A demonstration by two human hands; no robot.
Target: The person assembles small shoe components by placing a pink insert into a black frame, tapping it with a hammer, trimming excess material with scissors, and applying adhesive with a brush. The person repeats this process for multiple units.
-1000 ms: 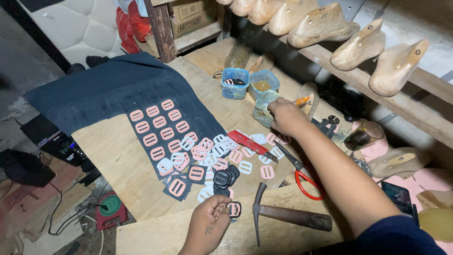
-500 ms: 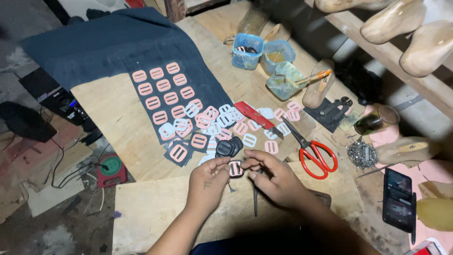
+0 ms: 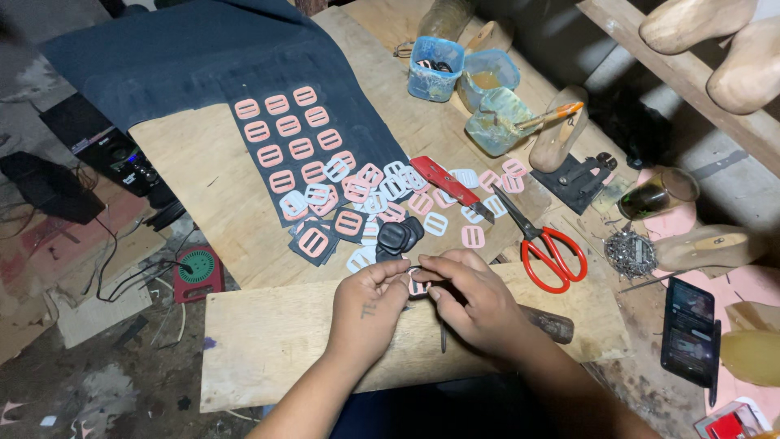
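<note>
Lower centre: left hand (image 3: 370, 305) and right hand (image 3: 475, 299) meet over a board (image 3: 268, 341), fingertips of both pinched together on one small buckle (image 3: 417, 284). A hammer (image 3: 544, 323) lies under the right hand. Just above, black pieces (image 3: 398, 236) and a scatter of pink and white buckles (image 3: 366, 191) cover the surface (image 3: 195, 171). Right of these, a red knife (image 3: 448, 185) and red scissors (image 3: 546, 244). Upper left, dark cloth (image 3: 187, 57); upper centre, blue tubs (image 3: 435, 69).

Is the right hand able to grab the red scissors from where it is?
Probably yes. The red scissors lie in the open on the board just beside the right hand, with nothing between them. But both hands are pinching a small buckle, so the right one must let go first.
</note>
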